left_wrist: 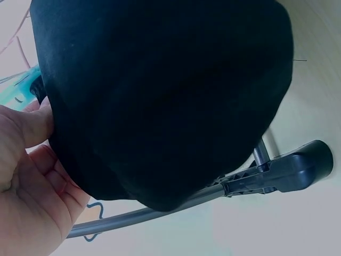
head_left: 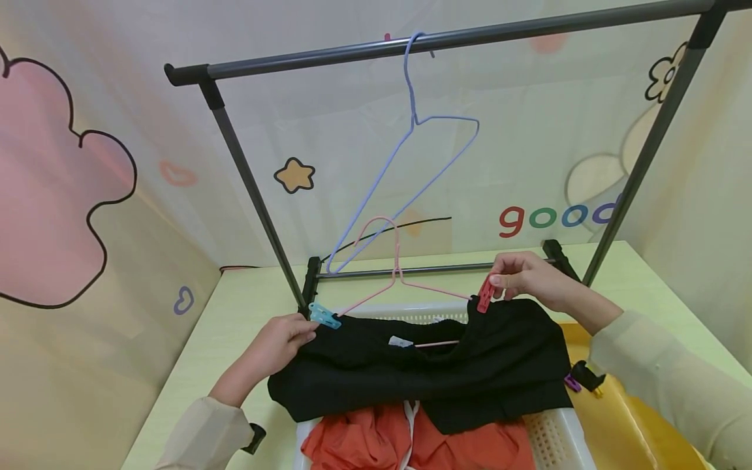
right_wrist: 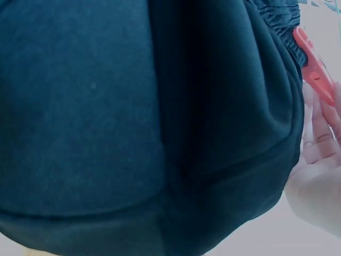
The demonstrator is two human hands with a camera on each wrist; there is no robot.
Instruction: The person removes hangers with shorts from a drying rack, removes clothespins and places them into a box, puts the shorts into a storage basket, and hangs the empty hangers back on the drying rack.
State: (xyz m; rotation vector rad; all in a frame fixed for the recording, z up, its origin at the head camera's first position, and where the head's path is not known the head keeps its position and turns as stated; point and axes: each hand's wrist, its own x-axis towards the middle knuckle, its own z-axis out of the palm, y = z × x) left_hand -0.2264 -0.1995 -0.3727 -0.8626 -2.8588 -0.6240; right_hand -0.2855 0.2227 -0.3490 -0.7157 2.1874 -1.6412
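Black shorts [head_left: 423,385] with a gathered waist hang on a pink hanger [head_left: 397,261], a white label showing inside the waist. At the left end of the waist sits a blue clothespin [head_left: 325,315]. Just below it, my left hand [head_left: 284,343] pinches the edge of the shorts; in the left wrist view the thumb lies against the black cloth [left_wrist: 160,96]. My right hand [head_left: 531,281] pinches the handle end of a red clothespin [head_left: 485,292], which is clipped at the right end of the waist. In the right wrist view the red clothespin [right_wrist: 315,69] bites on the gathered waistband.
A blue hanger [head_left: 376,176] hangs from the bar of a dark metal rack [head_left: 317,57]. Under the shorts stands a white basket [head_left: 564,437] with orange clothing [head_left: 364,437]. A yellow container [head_left: 617,418], with several clothespins [head_left: 572,382] at its edge, is at right.
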